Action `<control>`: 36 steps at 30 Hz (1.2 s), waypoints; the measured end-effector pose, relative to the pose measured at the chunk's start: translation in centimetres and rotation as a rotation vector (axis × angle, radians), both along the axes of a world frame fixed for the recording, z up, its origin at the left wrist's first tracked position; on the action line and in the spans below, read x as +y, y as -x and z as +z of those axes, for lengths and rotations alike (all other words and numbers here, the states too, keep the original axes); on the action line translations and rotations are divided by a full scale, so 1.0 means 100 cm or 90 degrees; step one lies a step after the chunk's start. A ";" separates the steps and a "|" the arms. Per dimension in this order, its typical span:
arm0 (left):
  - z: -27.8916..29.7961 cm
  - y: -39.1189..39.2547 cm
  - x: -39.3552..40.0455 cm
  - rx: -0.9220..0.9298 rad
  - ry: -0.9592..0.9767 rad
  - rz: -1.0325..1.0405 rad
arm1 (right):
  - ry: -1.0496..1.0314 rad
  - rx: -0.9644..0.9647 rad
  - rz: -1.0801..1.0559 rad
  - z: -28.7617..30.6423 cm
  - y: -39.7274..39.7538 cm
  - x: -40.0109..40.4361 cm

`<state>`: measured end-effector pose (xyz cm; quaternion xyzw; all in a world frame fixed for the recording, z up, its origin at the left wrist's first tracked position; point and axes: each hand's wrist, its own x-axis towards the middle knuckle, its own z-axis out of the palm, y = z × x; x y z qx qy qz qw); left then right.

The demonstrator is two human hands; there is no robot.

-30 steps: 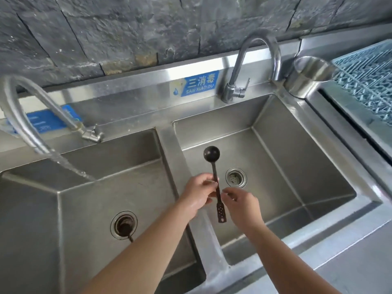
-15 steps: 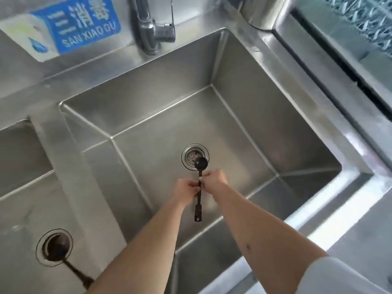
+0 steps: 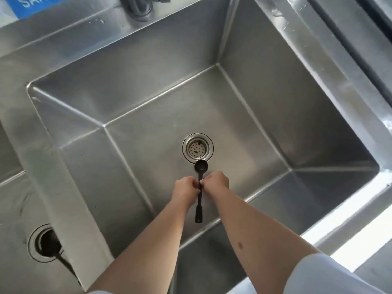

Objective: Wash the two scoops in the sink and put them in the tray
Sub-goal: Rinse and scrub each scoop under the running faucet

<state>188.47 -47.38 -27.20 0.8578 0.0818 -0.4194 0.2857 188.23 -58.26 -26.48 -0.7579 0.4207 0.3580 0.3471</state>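
A black long-handled scoop [image 3: 201,166] is held low inside the right steel basin [image 3: 265,102], its round bowl just below the strainer drain [image 3: 197,147]. My left hand [image 3: 185,189] and my right hand [image 3: 216,181] both pinch the middle of its thin handle from either side. The handle's flat end hangs down between my forearms. A second dark scoop [image 3: 51,245] lies in the left basin, its bowl over that drain and its handle running toward me. The tray is out of view.
A steel divider [image 3: 42,166] separates the two basins. The base of a tap [image 3: 140,9] and a blue label [image 3: 34,5] sit on the back ledge. A wet steel rim [image 3: 339,71] runs along the right, and the front ledge [image 3: 339,236] is bright.
The view has dropped and closed in on the right basin. Both hands have lowered the scoop deeper, from over the divider to just in front of the strainer drain.
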 end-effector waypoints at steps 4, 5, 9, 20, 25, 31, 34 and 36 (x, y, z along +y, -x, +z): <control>0.033 -0.006 0.006 -0.042 -0.037 -0.035 | 0.000 0.003 0.037 0.033 0.000 -0.002; 0.047 -0.008 0.011 -0.066 -0.041 -0.044 | 0.002 -0.014 0.057 0.047 -0.002 0.000; 0.123 -0.019 0.043 -0.171 0.003 -0.015 | 0.022 -0.177 0.139 0.122 -0.011 0.035; 0.232 0.074 0.280 -0.352 0.001 0.233 | -0.143 -0.429 0.516 0.252 0.030 0.273; 0.170 0.128 0.367 -0.138 -0.017 0.408 | -0.202 -0.202 0.570 0.186 0.074 0.373; 0.063 0.151 0.412 0.033 0.020 0.472 | -0.143 -0.075 0.520 0.074 0.097 0.422; 0.020 0.154 0.421 0.059 0.033 0.505 | -0.132 -0.088 0.489 0.034 0.108 0.435; 0.000 0.155 0.426 0.057 0.020 0.554 | -0.098 -0.099 0.485 0.020 0.114 0.439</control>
